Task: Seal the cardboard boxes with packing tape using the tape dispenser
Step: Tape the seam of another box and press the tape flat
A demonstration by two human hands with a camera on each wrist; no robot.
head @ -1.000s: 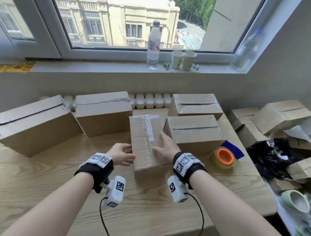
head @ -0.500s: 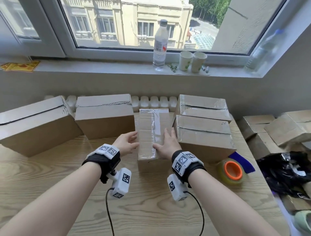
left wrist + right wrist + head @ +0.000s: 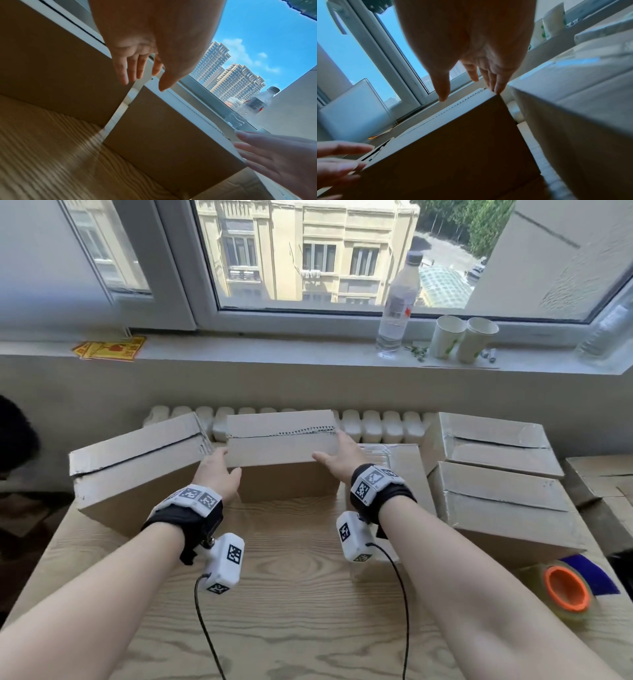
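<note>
Hands (image 3: 219, 474) (image 3: 337, 455) flank middle box (image 3: 281, 440); contact unclear, taped box (image 3: 404, 460) half hidden.

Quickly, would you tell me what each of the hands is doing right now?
Left hand: open, at the middle box, left end.
Right hand: open, fingertips at its right corner.

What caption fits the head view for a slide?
Both open hands, left hand and right hand, reach the ends of an unsealed cardboard box; the tape roll lies unused.
</note>
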